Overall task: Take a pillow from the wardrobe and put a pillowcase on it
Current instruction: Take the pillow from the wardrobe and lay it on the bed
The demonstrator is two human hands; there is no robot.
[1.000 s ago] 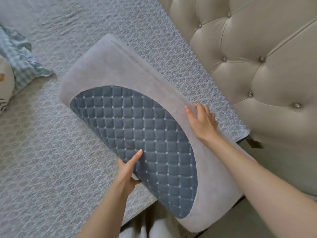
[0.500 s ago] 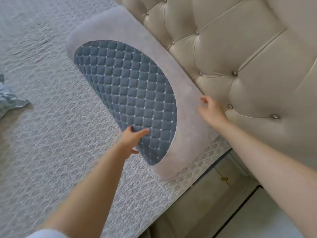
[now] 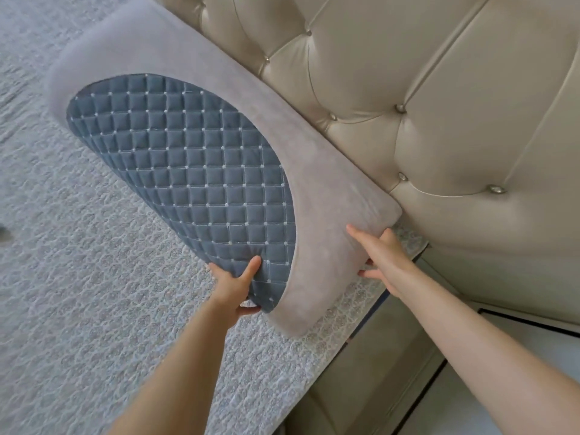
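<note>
While the curved grey pillow (image 3: 201, 98), with its quilted blue panel, lies on the textured bed (image 3: 78, 277) against the tufted headboard (image 3: 455, 120), left hand (image 3: 233, 288) at 6 o'clock and right hand (image 3: 381, 255) at 4 o'clock grip its near end.

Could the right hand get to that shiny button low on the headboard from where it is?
Probably yes. The right hand grips the pillow at its near corner, and the stud sits on the headboard just above and beyond, with nothing between them. It would have to let go of the pillow first.
</note>
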